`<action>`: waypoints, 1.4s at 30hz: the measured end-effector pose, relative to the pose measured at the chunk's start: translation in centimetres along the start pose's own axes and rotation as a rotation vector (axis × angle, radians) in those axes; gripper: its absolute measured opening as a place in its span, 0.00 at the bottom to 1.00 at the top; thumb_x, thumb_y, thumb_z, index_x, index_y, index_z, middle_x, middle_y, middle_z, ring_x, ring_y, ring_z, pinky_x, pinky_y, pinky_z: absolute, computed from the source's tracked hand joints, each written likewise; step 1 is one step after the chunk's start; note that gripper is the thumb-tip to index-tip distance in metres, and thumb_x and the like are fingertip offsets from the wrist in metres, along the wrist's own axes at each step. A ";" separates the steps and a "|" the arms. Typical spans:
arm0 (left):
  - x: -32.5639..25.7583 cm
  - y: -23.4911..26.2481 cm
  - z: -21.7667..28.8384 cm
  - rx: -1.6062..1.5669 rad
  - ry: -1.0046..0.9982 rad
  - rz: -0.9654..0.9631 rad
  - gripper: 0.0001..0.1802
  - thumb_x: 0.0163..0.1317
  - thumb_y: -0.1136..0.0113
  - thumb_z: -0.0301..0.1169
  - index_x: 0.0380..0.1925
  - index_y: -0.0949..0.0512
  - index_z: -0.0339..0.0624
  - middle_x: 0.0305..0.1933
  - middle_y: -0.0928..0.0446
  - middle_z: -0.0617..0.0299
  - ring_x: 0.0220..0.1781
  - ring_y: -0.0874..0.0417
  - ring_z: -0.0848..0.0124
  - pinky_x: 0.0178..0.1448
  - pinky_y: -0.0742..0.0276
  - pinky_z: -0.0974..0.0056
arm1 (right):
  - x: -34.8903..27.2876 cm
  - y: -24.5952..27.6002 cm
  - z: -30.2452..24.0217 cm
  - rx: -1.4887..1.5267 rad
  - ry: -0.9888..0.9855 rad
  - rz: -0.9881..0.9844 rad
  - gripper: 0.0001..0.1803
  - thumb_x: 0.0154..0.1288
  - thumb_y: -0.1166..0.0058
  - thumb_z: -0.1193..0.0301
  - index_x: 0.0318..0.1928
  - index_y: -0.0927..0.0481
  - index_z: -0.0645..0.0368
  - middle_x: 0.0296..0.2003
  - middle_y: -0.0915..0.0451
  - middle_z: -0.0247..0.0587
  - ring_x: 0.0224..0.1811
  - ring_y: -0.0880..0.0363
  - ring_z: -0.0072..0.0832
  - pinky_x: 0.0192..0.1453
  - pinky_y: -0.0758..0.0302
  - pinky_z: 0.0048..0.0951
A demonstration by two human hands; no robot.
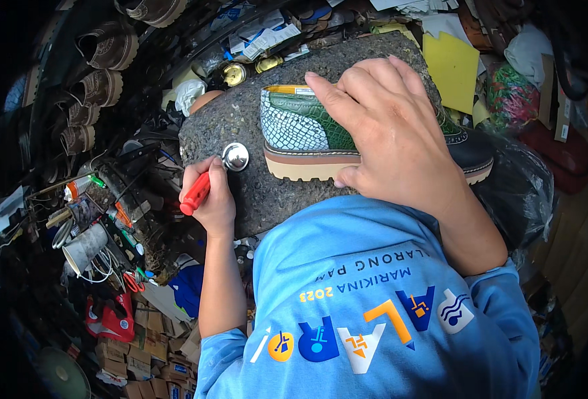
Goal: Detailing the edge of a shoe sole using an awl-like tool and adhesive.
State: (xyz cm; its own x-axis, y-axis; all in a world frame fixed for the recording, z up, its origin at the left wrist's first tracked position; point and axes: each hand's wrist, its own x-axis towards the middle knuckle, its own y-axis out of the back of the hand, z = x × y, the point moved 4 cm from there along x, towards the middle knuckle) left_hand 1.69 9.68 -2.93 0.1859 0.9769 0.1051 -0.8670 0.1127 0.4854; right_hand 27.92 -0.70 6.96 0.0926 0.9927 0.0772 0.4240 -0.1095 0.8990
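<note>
My left hand [211, 203] is closed around the red handle of a tool [197, 193]. Just beyond its fingertips is a small round shiny metal piece [236, 157]; I cannot tell whether it joins the handle. A green crocodile-textured leather shoe [294, 130] has a white scaly heel patch, a black toe and a thick cream lugged sole. It sits upright on a rough dark stone block [241, 199], toe to the right. My right hand [394, 126] grips it across the middle, fingers over the top and thumb by the sole, hiding its centre.
Brown shoes [101, 86] line the far left. Two small gold-coloured tins [235, 74] stand at the stone's back edge. A yellow sheet [451, 72] and plastic bags [517, 186] lie to the right. At left are a white cup [86, 249], cables, scissors [134, 282] and several small boxes [112, 359].
</note>
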 end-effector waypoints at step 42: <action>-2.2 -5.5 13.9 -0.245 -0.236 -0.411 0.05 0.57 0.43 0.20 0.28 0.29 0.32 0.26 0.24 0.52 0.27 0.26 0.72 0.35 0.30 0.68 | -0.2 -0.7 0.5 -0.029 0.085 0.226 0.28 0.47 0.38 0.70 0.53 0.18 0.64 0.36 0.22 0.38 0.49 0.28 0.34 0.61 0.36 0.50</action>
State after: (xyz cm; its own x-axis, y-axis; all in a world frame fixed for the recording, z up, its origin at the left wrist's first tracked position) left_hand 12.42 4.37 6.23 0.6074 0.7792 0.1546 -0.7781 0.5443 0.3137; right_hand 28.08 -0.84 6.05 0.1050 0.9441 0.3126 0.3749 -0.3287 0.8668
